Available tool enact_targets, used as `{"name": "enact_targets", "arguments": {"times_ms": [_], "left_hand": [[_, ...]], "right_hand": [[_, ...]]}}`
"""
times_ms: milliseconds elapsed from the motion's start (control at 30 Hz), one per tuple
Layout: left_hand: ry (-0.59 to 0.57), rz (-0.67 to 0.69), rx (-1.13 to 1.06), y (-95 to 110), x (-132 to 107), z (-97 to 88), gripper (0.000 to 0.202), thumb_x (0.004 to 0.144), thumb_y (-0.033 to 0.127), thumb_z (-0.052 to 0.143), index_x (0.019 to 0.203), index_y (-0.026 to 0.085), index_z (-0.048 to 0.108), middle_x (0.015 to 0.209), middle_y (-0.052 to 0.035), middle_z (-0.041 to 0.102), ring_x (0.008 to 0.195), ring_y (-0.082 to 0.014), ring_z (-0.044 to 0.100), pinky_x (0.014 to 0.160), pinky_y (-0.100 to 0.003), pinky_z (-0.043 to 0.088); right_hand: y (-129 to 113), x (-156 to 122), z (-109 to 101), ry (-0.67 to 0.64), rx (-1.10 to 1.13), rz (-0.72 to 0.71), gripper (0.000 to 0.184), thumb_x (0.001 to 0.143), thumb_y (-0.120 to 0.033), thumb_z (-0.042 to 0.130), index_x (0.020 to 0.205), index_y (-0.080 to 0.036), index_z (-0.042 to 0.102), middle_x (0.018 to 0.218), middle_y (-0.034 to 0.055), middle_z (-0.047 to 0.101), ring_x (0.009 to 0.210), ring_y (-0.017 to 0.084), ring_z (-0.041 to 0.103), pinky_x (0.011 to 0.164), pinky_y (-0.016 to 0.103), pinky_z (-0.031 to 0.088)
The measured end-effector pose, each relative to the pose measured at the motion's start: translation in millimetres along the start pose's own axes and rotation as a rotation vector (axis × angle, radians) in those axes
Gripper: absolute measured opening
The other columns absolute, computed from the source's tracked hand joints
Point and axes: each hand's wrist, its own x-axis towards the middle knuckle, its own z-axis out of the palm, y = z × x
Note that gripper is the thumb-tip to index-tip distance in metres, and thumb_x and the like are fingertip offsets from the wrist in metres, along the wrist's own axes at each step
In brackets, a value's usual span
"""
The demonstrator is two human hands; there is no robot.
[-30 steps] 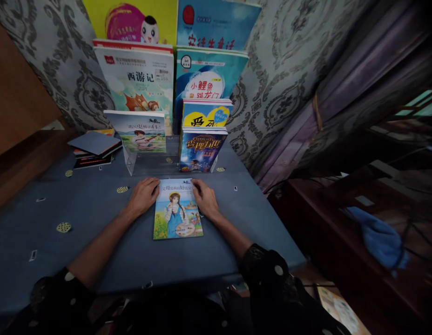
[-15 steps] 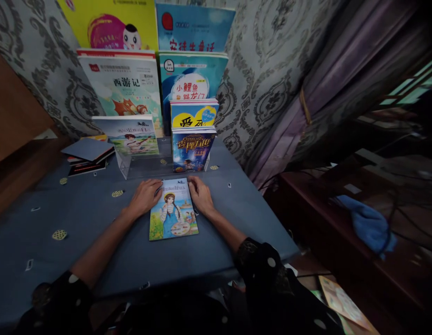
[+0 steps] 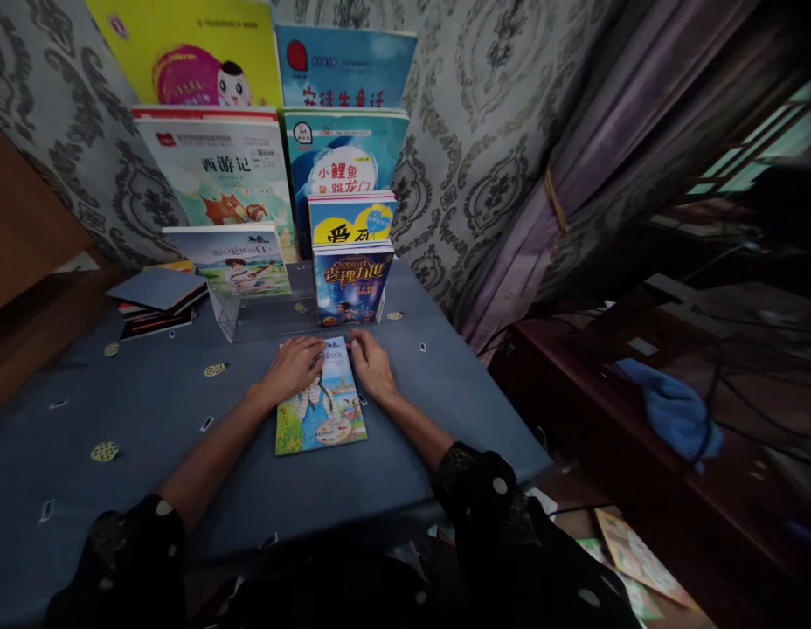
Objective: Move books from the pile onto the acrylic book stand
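A thin paperback book (image 3: 333, 406) with a pictured girl in blue overalls lies on the cloth-covered table in front of me. My left hand (image 3: 294, 369) rests palm down over its upper left part, fingers stretched across the title and hiding the girl's head. At the upper right edge, the bent fingers of my right hand (image 3: 372, 362) hold the book's corner; their undersides are hidden. Just behind, a clear stand holds a dark blue book (image 3: 350, 284) on the right and a book with a guitar player (image 3: 239, 266) on the left.
Taller upright books, among them a white-green one (image 3: 215, 166) and a teal one (image 3: 346, 148), stand at the back. A small book stack (image 3: 160, 297) lies left on the blue tablecloth (image 3: 183, 393). A blue rag (image 3: 674, 411) lies on dark red furniture at right.
My left hand has slid right from the book's left edge onto its cover. My right hand stays at the upper right edge. The view has shifted slightly.
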Motion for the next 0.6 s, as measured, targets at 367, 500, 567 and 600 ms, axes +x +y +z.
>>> {"name": "enact_targets", "arguments": {"times_ms": [367,500,567,600], "left_hand": [[0.025,0.083,-0.077,11.8,21.3,15.0,0.037,0.097,0.022,0.046,0.128,0.019,0.065,0.134,-0.0129,0.064,0.123,-0.0281,0.058,0.104,-0.047,0.043],[0.024,0.097,-0.093,11.9,24.3,18.3,0.039,0.097,0.022,0.045,0.130,0.019,0.064,0.137,-0.0127,0.063,0.126,-0.0283,0.057,0.105,-0.047,0.041],[0.022,0.109,-0.087,11.5,24.6,18.9,0.039,0.097,0.022,0.044,0.131,0.019,0.063,0.137,-0.0125,0.063,0.126,-0.0279,0.056,0.105,-0.046,0.041],[0.022,0.113,-0.079,11.3,24.5,19.0,0.039,0.098,0.022,0.044,0.132,0.019,0.063,0.137,-0.0124,0.063,0.127,-0.0277,0.056,0.105,-0.046,0.041]], "right_hand": [[1.9,0.5,0.7,0.007,0.007,-0.013,0.030,0.100,-0.030,0.040,0.123,-0.023,0.058,0.119,0.0090,0.071,0.109,0.023,0.069,0.097,0.037,0.051],[2.9,1.5,1.1,0.020,-0.003,-0.018,0.030,0.101,-0.030,0.039,0.123,-0.022,0.058,0.119,0.0097,0.072,0.108,0.023,0.069,0.099,0.038,0.050],[3.4,2.1,1.4,0.017,-0.006,-0.015,0.030,0.101,-0.030,0.038,0.122,-0.022,0.058,0.118,0.0105,0.072,0.108,0.023,0.069,0.099,0.037,0.050],[3.6,2.4,1.5,0.015,-0.005,-0.013,0.030,0.101,-0.029,0.038,0.122,-0.021,0.058,0.119,0.0109,0.072,0.108,0.023,0.069,0.098,0.037,0.051]]}}
